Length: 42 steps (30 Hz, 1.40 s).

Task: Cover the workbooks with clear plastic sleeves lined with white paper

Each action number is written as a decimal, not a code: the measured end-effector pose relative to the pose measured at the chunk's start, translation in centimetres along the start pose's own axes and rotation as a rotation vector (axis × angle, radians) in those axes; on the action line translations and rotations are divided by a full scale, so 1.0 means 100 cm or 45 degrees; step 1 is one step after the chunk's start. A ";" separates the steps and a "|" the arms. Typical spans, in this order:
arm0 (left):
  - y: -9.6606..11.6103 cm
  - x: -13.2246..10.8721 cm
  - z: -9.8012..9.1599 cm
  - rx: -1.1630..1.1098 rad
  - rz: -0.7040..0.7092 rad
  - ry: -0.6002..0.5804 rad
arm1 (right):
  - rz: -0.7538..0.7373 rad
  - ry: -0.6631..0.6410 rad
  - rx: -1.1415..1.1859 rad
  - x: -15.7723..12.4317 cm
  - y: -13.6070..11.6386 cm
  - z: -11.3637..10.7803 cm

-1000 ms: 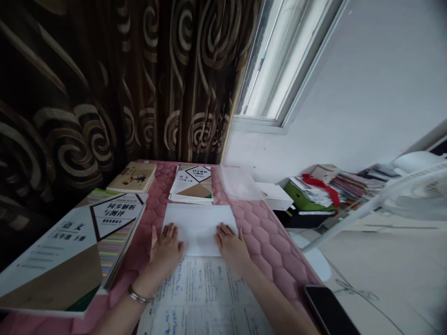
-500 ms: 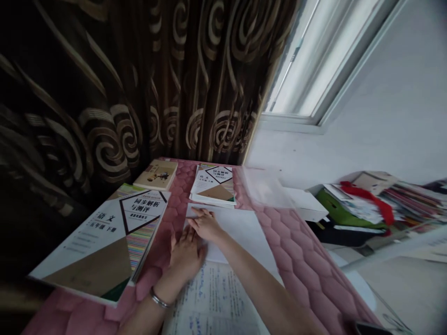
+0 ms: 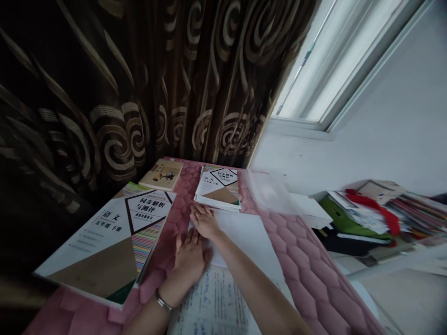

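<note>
Two flat hands (image 3: 190, 259) (image 3: 205, 222), holding nothing, touch the paper's (image 3: 244, 235) left edge; cloth (image 3: 303, 261) extends rightward.

Pink hex-patterned worktop (image 3: 307, 274). On it: lg. workbook (image 3: 99, 253) at L, tan bk. (image 3: 162, 174) just behind it; smaller workbook pile (image 3: 218, 186) at back ctr.; printed sheet (image 3: 214, 304) w/ blue handwriting nearest, white paper (image 3: 244, 230) at its far end; prob. clear plastic (image 3: 267, 190) at back R, v. hazy.
</note>
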<state>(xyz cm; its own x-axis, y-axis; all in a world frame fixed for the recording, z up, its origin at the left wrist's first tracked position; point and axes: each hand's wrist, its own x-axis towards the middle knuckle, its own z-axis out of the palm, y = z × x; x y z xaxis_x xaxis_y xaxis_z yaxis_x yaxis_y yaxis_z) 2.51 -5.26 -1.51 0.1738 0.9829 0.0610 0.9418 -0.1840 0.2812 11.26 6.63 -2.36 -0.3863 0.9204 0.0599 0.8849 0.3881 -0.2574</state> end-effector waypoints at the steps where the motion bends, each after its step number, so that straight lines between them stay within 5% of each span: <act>1: 0.000 0.000 -0.002 0.013 0.005 -0.002 | -0.008 -0.016 0.020 -0.004 0.004 0.000; 5: 0.000 0.016 -0.007 0.101 -0.015 0.018 | 0.054 -0.067 0.103 -0.013 0.025 -0.006; 14: -0.011 0.100 0.000 0.166 0.039 -0.022 | 0.094 -0.070 0.278 -0.013 0.031 -0.016; 19: -0.017 0.097 0.016 0.190 0.019 0.085 | 0.171 -0.054 0.113 -0.031 0.056 -0.024; 28: -0.018 0.099 0.023 0.246 0.009 0.138 | 0.533 0.088 0.002 -0.099 0.157 -0.054; 34: -0.018 0.096 0.015 0.239 0.006 0.095 | 0.580 0.117 0.051 -0.106 0.176 -0.058; 37: -0.004 0.095 0.007 0.276 -0.046 0.079 | 0.554 0.072 0.130 -0.108 0.188 -0.065; 40: 0.038 0.091 0.005 0.284 -0.056 0.065 | 0.484 0.021 0.224 -0.108 0.201 -0.073; 42: 0.079 0.084 0.012 0.182 0.206 -0.015 | 0.413 0.000 0.277 -0.108 0.205 -0.077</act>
<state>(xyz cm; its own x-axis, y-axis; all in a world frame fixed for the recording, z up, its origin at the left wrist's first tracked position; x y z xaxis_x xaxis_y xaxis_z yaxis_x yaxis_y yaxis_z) 11.78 1.58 0.03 0.3286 0.9408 0.0832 0.9324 -0.3372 0.1301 35.63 5.01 -0.85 -0.0958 0.9937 -0.0583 0.8852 0.0583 -0.4615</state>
